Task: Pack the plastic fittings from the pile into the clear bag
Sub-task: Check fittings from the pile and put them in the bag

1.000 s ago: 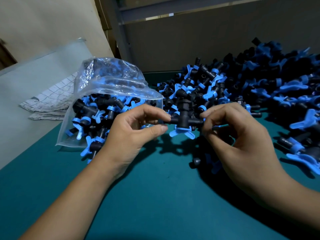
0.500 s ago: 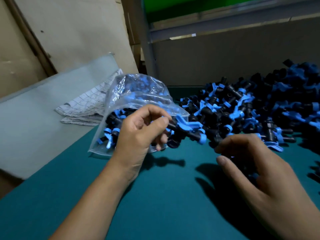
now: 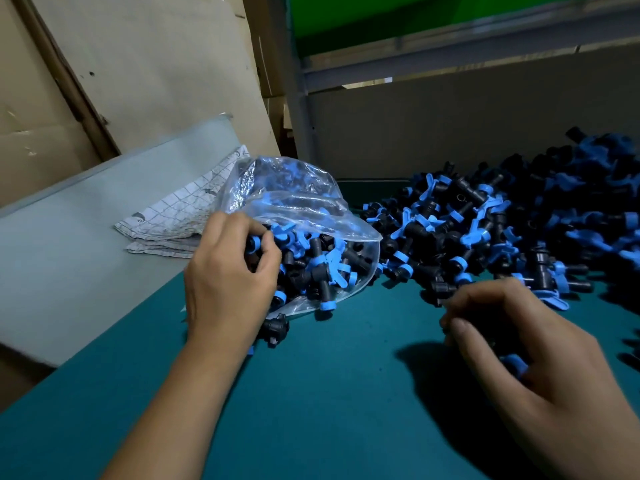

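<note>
Left grip: the left hand [image 3: 228,282] is curled at the mouth of the clear bag [image 3: 294,209]; a black and blue fitting [image 3: 254,242] is pinched between its fingertips [image 3: 268,237] there.
Right grip: the right hand [image 3: 540,368] is seen with fingers curled over the counter [image 3: 329,393]; a blue piece [image 3: 514,362] shows under the palm, but whether it is held cannot be told.
Writing: no brand or label can be read.
Bag: thin, glossy, crumpled film, lying on its side, part filled with fittings.
Pile [image 3: 502,220]: T-shaped black tubes with blue collars and winged blue handles, heaped just right of the bag.
Counter: covered in a matt teal mat.
Cloth [image 3: 180,216]: folded, pale, grid-patterned, behind the bag.
Backing: cardboard sheets [image 3: 138,64] are leaned at the rear left.
</note>
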Tool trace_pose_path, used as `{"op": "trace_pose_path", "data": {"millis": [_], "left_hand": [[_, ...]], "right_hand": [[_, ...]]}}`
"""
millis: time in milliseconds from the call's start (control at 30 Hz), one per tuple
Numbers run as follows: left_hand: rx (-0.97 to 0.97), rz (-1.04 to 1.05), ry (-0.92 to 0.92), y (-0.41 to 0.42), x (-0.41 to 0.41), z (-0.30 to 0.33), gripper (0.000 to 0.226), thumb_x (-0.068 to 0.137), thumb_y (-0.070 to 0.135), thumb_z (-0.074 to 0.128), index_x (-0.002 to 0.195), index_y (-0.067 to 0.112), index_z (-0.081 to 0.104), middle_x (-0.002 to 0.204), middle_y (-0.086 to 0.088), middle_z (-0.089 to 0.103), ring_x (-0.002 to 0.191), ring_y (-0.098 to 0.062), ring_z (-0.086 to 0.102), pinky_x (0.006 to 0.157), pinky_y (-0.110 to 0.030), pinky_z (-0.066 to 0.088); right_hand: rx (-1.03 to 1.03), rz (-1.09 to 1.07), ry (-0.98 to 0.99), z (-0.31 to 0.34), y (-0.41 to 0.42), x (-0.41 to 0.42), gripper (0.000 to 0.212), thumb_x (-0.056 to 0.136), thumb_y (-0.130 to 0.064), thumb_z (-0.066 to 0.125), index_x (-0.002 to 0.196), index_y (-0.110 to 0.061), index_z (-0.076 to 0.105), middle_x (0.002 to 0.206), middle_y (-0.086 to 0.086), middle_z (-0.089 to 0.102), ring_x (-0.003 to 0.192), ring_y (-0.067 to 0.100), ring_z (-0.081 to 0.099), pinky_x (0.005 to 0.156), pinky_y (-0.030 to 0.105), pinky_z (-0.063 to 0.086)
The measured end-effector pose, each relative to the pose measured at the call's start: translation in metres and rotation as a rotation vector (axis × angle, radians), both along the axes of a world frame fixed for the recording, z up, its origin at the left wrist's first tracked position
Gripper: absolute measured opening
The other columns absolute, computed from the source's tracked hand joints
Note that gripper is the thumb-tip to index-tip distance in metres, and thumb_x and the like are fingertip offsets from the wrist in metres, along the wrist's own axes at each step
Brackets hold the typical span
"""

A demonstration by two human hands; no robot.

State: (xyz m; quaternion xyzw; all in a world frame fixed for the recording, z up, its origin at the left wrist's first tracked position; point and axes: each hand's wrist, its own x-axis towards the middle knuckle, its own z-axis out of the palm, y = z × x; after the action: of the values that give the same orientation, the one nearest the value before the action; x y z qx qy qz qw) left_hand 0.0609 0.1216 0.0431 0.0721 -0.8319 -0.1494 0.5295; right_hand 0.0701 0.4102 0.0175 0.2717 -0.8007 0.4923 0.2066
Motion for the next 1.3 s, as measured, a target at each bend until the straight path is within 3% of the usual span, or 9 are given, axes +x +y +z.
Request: {"op": "trace_pose_path", "data": {"millis": [133, 300, 433, 533, 633, 733, 867, 1167, 1300], "left_hand": [[0.003, -0.012, -0.025, 0.001, -0.004, 0.001, 0.011, 0.096, 0.01, 0.068, 0.091, 0.012, 0.059, 0.095, -0.002, 0.051, 0.072, -0.012, 0.04, 0.062, -0.024, 0.028], [0.012, 0.015, -0.115, 0.007, -0.003, -0.003, 0.022, 0.093, 0.011, 0.065, 0.084, 0.02, 0.048, 0.089, 0.009, 0.045, 0.074, -0.012, 0.039, 0.059, -0.031, 0.026], [-0.049, -0.01, -0.262, 0.008, -0.006, -0.008, 0.024, 0.08, 0.007, 0.067, 0.078, 0.02, 0.047, 0.089, 0.007, 0.049, 0.091, -0.021, 0.045, 0.08, -0.038, 0.04], [-0.085, 0.008, -0.353, 0.007, -0.009, -0.012, 0.021, 0.075, 0.008, 0.065, 0.079, 0.02, 0.049, 0.094, 0.006, 0.053, 0.097, -0.024, 0.044, 0.093, -0.042, 0.037], [-0.038, -0.021, -0.257, 0.004, -0.007, -0.012, 0.011, 0.077, 0.006, 0.053, 0.078, 0.015, 0.06, 0.094, 0.002, 0.058, 0.097, -0.028, 0.05, 0.09, -0.045, 0.04], [0.04, -0.018, -0.054, 0.0, -0.004, -0.006, 0.023, 0.079, 0.002, 0.048, 0.077, 0.011, 0.068, 0.089, -0.002, 0.061, 0.094, -0.029, 0.051, 0.085, -0.038, 0.039], [-0.055, -0.044, 0.103, 0.007, 0.0, 0.0, 0.022, 0.081, -0.003, 0.05, 0.075, 0.007, 0.068, 0.082, -0.006, 0.062, 0.085, -0.03, 0.051, 0.08, -0.035, 0.037], [-0.039, 0.032, 0.099, -0.002, 0.024, 0.017, 0.021, 0.082, -0.008, 0.053, 0.078, 0.004, 0.07, 0.084, -0.009, 0.065, 0.083, -0.036, 0.057, 0.086, -0.034, 0.039], [0.048, 0.025, -0.058, -0.003, 0.068, 0.004, 0.017, 0.092, 0.017, 0.054, 0.097, 0.013, 0.069, 0.099, -0.001, 0.062, 0.096, -0.029, 0.055, 0.092, -0.029, 0.034]], "right_hand": [[0.007, 0.007, 0.012, 0.001, 0.0, 0.0, 0.015, 0.092, -0.029, 0.063, 0.104, -0.038, 0.062, 0.099, -0.016, 0.073, 0.089, 0.008, 0.073, 0.072, 0.025, 0.051], [0.031, 0.007, 0.014, 0.001, 0.001, 0.001, 0.014, 0.093, -0.029, 0.062, 0.105, -0.036, 0.063, 0.1, -0.016, 0.072, 0.091, 0.008, 0.071, 0.074, 0.024, 0.05], [0.064, 0.013, 0.009, 0.002, 0.0, 0.0, 0.013, 0.092, -0.035, 0.059, 0.105, -0.037, 0.062, 0.1, -0.018, 0.07, 0.093, 0.005, 0.07, 0.077, 0.019, 0.049], [0.087, 0.017, 0.014, 0.002, 0.0, 0.0, 0.013, 0.093, -0.031, 0.059, 0.105, -0.033, 0.063, 0.098, -0.017, 0.069, 0.092, 0.005, 0.069, 0.077, 0.018, 0.048], [0.1, 0.018, 0.008, 0.002, 0.001, 0.0, 0.012, 0.094, -0.026, 0.061, 0.105, -0.031, 0.063, 0.097, -0.016, 0.069, 0.092, 0.007, 0.068, 0.078, 0.021, 0.048], [0.114, 0.019, -0.007, 0.001, 0.002, -0.001, 0.014, 0.094, -0.024, 0.062, 0.106, -0.031, 0.063, 0.097, -0.016, 0.068, 0.092, 0.009, 0.068, 0.078, 0.023, 0.048], [0.125, 0.024, -0.005, -0.001, 0.004, -0.002, 0.015, 0.095, -0.024, 0.062, 0.108, -0.031, 0.062, 0.099, -0.016, 0.069, 0.092, 0.009, 0.068, 0.078, 0.025, 0.048], [0.225, 0.003, 0.078, -0.001, 0.004, 0.002, 0.015, 0.095, -0.023, 0.058, 0.109, -0.027, 0.06, 0.101, -0.013, 0.062, 0.094, 0.009, 0.062, 0.081, 0.017, 0.044], [0.337, -0.029, 0.104, 0.011, -0.001, -0.002, 0.019, 0.095, -0.033, 0.055, 0.114, -0.035, 0.055, 0.108, -0.019, 0.054, 0.097, 0.005, 0.058, 0.078, 0.023, 0.048]]}}
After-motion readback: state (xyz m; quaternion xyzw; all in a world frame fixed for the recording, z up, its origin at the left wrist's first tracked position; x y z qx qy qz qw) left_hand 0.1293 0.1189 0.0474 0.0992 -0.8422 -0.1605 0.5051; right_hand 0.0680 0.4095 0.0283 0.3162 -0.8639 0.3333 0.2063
